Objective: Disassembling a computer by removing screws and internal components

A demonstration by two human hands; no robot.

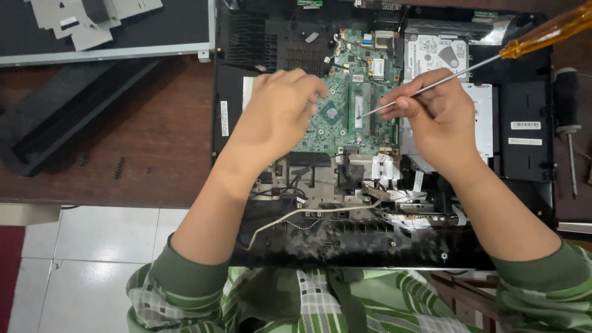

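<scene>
An opened black computer chassis (524,203) lies on the wooden desk, its green circuit board (345,126) exposed in the middle. My right hand (438,117) pinches the thin metal shaft of a screwdriver with an amber handle (549,31); its tip rests on the long memory slot of the board. My left hand (277,114) lies curled on the left part of the board, fingers bent down against it near the square chip. What its fingertips touch is hidden. A silver hard drive (435,52) sits at the upper right of the board.
A second screwdriver with a black handle (567,117) lies at the chassis's right edge. A grey panel with metal brackets (105,31) rests at the upper left, a black cover (55,117) beside it. Loose screws (119,168) lie on the brown desk (166,135). White floor tiles show below.
</scene>
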